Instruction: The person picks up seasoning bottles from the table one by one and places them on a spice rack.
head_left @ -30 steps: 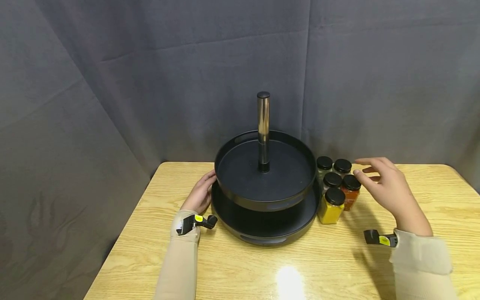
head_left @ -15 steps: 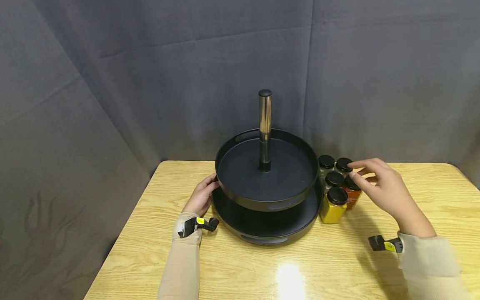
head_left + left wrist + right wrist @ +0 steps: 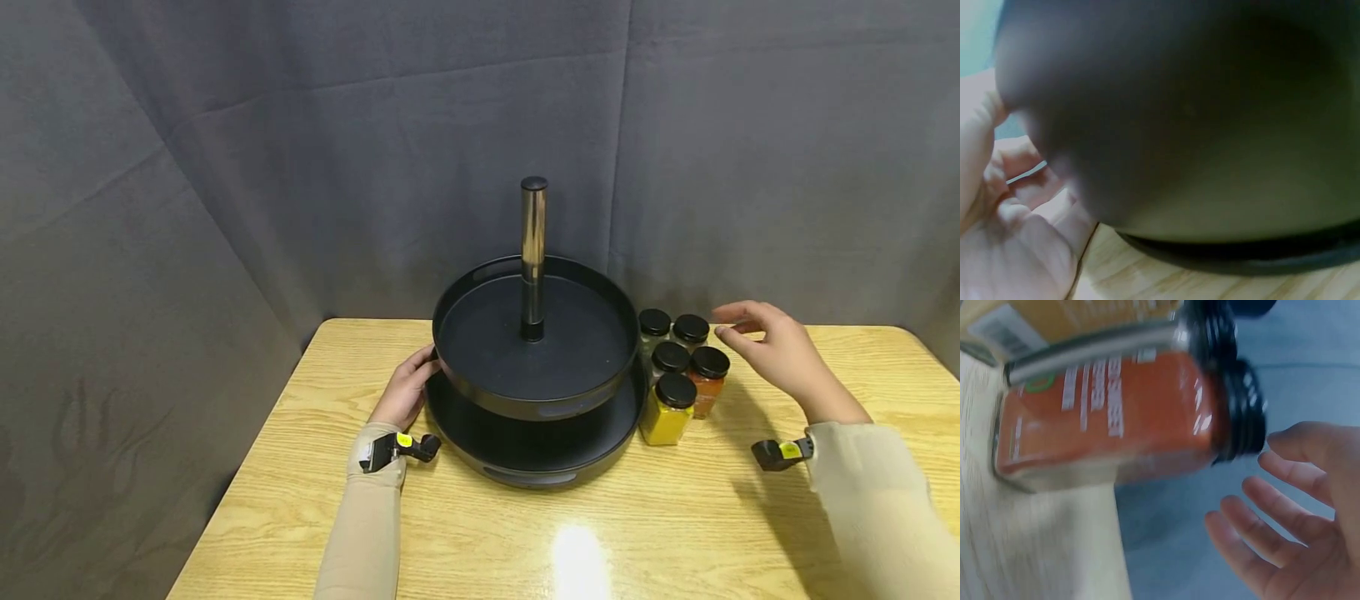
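Right wrist view: right hand (image 3: 1322, 550) has its fingers loosely curved and well apart, thumb tip just beside the black lid (image 3: 1244, 412) of the red jar (image 3: 1110, 419), nothing held; contact is hard to confirm there, and the head view shows a slight gap. Left hand (image 3: 405, 392) lies against the left side of the tray stand, fingertips hidden behind the trays; can't tell if it grips or just steadies. Jars: five square ones, black lids, upright in a tight cluster near the table's (image 3: 465, 542) rear edge, right of the stand, yellow jar (image 3: 663, 425) foremost. They look like glass, so probably stiff, fairly light, smooth, a bit slippery, breakable if dropped. Best hold: thumb and fingers round the lid from above, since neighbours crowd the sides; red jar's right face is also reachable. Stand has an upper tray (image 3: 487, 350) on a metallic post (image 3: 533, 233) above a lower tray (image 3: 536, 478); likely rigid, bulkier than any jar, best steadied at a rim. Grey curtain (image 3: 375, 167) hangs behind the table.
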A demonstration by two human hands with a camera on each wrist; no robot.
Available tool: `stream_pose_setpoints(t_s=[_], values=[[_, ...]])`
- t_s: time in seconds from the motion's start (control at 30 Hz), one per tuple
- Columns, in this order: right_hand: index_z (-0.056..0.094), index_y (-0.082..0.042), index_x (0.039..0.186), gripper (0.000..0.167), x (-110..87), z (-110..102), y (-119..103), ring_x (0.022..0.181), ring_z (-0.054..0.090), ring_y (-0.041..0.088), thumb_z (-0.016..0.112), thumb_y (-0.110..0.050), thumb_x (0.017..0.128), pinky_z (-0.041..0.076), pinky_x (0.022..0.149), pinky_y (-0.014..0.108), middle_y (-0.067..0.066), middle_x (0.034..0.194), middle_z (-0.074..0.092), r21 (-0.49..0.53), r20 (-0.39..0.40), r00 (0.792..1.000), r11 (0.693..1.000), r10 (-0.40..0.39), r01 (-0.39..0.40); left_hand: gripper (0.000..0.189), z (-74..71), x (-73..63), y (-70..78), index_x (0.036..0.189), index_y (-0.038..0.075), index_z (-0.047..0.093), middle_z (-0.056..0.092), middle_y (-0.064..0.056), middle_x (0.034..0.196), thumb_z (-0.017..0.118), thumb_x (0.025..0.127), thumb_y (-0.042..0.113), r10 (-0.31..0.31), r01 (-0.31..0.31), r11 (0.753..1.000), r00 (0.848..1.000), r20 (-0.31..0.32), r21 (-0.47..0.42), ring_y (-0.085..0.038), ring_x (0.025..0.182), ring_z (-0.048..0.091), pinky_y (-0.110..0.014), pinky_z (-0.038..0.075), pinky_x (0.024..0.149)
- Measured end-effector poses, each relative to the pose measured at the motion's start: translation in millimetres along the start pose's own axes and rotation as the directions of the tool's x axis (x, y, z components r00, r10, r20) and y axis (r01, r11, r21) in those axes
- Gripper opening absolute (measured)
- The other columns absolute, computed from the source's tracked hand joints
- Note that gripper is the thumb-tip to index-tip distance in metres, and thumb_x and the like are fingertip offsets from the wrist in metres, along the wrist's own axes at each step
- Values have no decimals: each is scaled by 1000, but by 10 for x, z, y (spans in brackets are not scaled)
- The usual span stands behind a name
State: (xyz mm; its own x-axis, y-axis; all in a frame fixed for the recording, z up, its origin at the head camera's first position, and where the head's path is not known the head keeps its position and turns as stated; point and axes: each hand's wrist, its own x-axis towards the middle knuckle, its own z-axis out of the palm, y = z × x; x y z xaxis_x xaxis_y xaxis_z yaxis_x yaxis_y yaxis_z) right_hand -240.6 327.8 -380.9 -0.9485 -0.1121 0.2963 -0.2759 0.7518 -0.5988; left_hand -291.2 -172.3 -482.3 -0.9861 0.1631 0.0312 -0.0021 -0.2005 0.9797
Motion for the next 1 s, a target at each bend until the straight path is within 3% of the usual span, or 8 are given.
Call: stream_pose_setpoints(t_s=[0.17, 0.33, 0.57, 0.63, 0.77, 0.87, 1.0], values=[[56, 5, 133, 37, 70, 39, 241, 89, 59, -8, 60, -15, 102, 54, 70, 18, 27, 126, 60, 129, 85, 996, 991, 15, -26, 45, 6, -16, 6, 147, -6, 45, 52, -16, 141, 45, 102, -2, -5, 5, 1000, 1000, -18, 8, -6, 108, 60, -21, 50, 92], [48, 10, 138, 41, 67, 93, 410, 93, 59, -10, 58, -8, 103, 55, 74, 18, 30, 131, 55, 223, 195, 981, 974, -16, -28, 46, 9, -9, 4, 148, -6, 45, 48, -19, 146, 44, 102, -1, 1, 0, 1000, 1000, -16, 29, -6, 113, 58, -21, 48, 96], [47, 6, 142, 45, 76, 134, 516, 103, 60, -9, 61, -8, 102, 51, 82, 14, -21, 122, 57, 310, 264, 963, 950, -49, -37, 45, 22, -13, 7, 147, -6, 46, 48, -19, 147, 45, 102, -1, 9, -8, 999, 1000, -27, 34, -8, 115, 56, -21, 47, 97], [47, 6, 142, 46, 99, 150, 553, 104, 60, -8, 62, -9, 101, 50, 82, 14, -26, 120, 56, 320, 269, 961, 947, -58, -32, 44, 27, -14, 7, 146, -6, 46, 49, -19, 146, 45, 102, 0, 12, -11, 999, 1000, -27, 34, -8, 115, 56, -21, 47, 97], [49, 2, 142, 45, 137, 179, 615, 104, 60, -6, 63, -9, 101, 51, 82, 15, -25, 119, 57, 342, 303, 950, 939, -69, -41, 44, 14, -25, -2, 146, -7, 46, 50, -19, 145, 45, 102, 0, 11, -11, 1000, 1000, -25, 25, -8, 114, 57, -21, 47, 98], [52, -9, 140, 40, 170, 200, 665, 105, 64, 0, 60, -2, 101, 53, 82, 20, -20, 121, 61, 443, 366, 925, 893, -100, -79, 44, 6, -34, 1, 146, -6, 47, 50, -18, 144, 44, 102, -1, 8, -7, 1000, 1000, -24, 18, -8, 113, 58, -22, 48, 96], [56, -26, 135, 49, 208, 240, 735, 106, 67, 9, 53, 8, 100, 55, 85, 24, -15, 126, 63, 617, 446, 875, 773, -186, -150, 44, 7, -51, 10, 146, -6, 47, 50, -18, 144, 45, 103, 0, 7, -7, 1000, 1000, -22, 21, -8, 112, 58, -22, 48, 96]])
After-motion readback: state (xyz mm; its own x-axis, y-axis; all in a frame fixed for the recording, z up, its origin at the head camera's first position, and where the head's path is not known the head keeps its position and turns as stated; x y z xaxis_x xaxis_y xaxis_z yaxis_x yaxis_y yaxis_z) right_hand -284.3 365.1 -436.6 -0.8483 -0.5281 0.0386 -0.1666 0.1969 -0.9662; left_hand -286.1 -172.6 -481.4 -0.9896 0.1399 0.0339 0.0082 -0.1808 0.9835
